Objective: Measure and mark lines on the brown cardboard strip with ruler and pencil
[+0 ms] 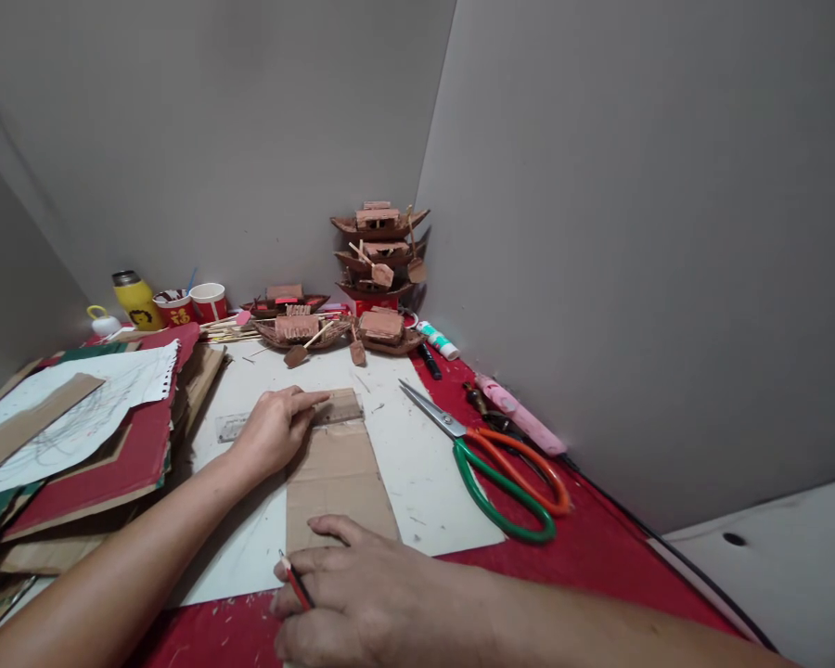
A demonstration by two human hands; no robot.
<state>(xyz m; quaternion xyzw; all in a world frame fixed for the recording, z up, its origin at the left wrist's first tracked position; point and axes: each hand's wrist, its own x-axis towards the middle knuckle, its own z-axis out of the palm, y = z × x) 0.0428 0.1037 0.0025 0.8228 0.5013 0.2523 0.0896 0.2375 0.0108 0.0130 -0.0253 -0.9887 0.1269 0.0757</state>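
Left forearm (139, 547) is crossing the lower left, leading to the left hand (275, 427), its grip unclosed and fingers pressing a clear ruler (340, 408) over the far end of a cardboard strip (340, 473) lying at centre. At bottom centre, the right hand (376, 589) is grasping a red-and-black pencil (297, 586). Right of centre, orange-and-green-handled scissors (448, 419) are straddling a white sheet (250, 533) and the red tabletop (605, 557).

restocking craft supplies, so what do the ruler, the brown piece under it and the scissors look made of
Ruler: probably clear plastic, since brown shows through it. Brown piece: likely matte cardboard, plain and creased. Scissors: shiny grey blades, likely steel; smooth orange and green handles, perhaps plastic-coated.
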